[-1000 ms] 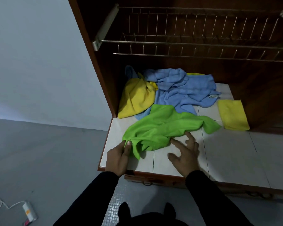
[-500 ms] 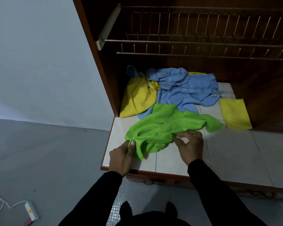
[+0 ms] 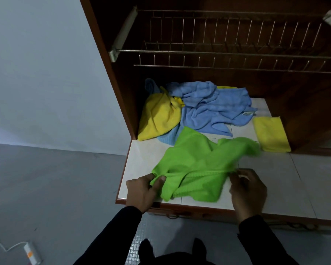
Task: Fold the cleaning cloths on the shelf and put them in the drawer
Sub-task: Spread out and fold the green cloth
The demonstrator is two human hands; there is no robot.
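- Since a second ago, the green cloth (image 3: pixel 197 165) has been drawn toward the front edge and partly spread; the right hand (image 3: pixel 246 190), then splayed flat, is now closed on its edge.
- Head view: the left hand (image 3: pixel 141 190) is pinched on one corner, the right on the edge opposite, seemingly so the hem is pulled taut for folding.
- Behind it, blue cloths (image 3: pixel 214 107) and a yellow cloth (image 3: pixel 159 115) are heaped; a folded yellow cloth (image 3: pixel 270 133) lies apart.
- Everything is laid on the white tiled shelf (image 3: pixel 275 180), beneath a wire rack (image 3: pixel 227 54); a grey floor (image 3: pixel 46 188) and a power strip (image 3: pixel 32 253) are seen.
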